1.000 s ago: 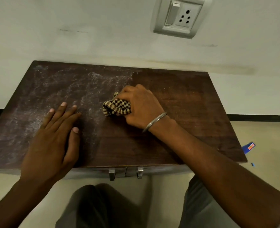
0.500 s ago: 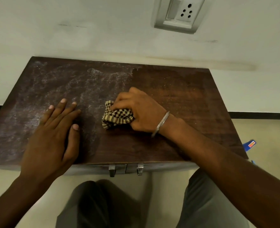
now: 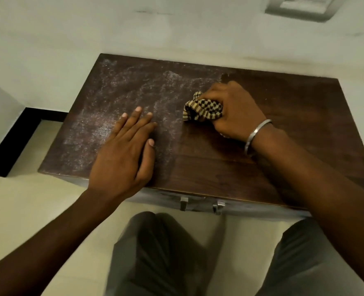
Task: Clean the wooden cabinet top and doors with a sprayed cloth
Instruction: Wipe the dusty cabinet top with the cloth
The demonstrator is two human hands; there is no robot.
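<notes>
Bare forearms without sleeves, a thin silver bangle (image 3: 257, 133) on the right wrist, and grey trousers (image 3: 159, 253) on both legs.

Dark wood top (image 3: 288, 124), half dusty, half clean.
The top is dark grained wood: its left half matt under a whitish, gritty film, its right half smooth with a faint sheen. The cloth (image 3: 202, 110) is soft woven check, crumpled. The bangle (image 3: 256, 133) and the handles (image 3: 184, 202) under the front edge are bright metal.

Dark brown cabinet top (image 3: 283, 116) — pale dusty streaks, tan-and-black checked cloth (image 3: 202, 111), silver bangle (image 3: 256, 134)
</notes>
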